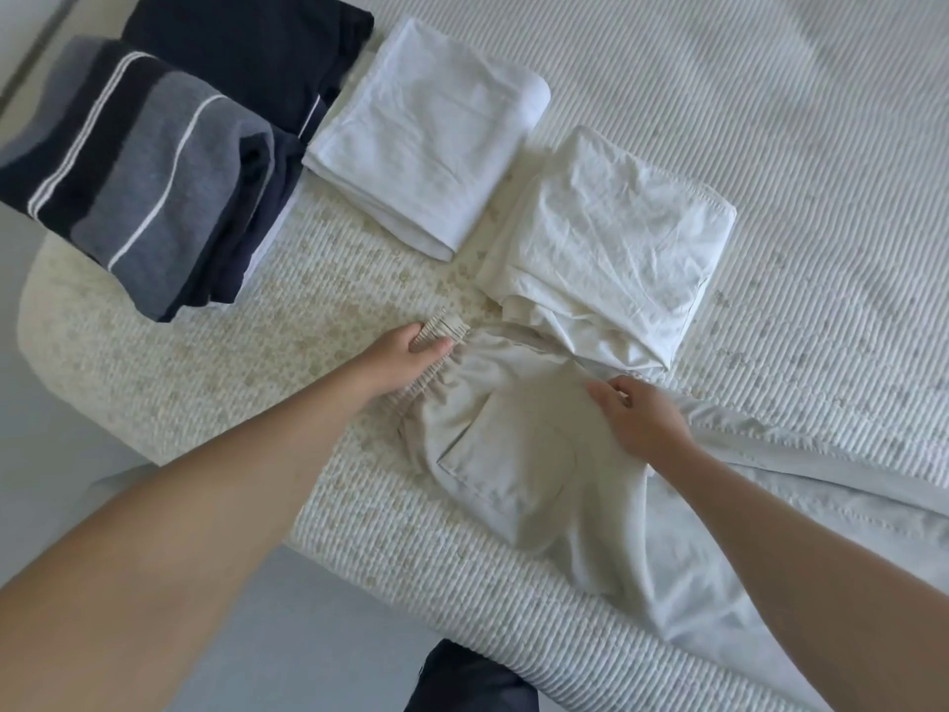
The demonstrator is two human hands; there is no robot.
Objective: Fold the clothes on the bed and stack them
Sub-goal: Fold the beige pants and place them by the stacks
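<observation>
Presently, left hand (411,354) grips the waistband of cream trousers (513,454); right hand (639,418) pinches their fabric. Beyond the hands: folded cream garment (611,244), white garment (431,131), striped stack (144,172) on the bed (770,120).

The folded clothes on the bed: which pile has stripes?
The striped grey and navy garment at the far left, on dark clothes. The white folded piece and the cream folded piece are plain.
</observation>
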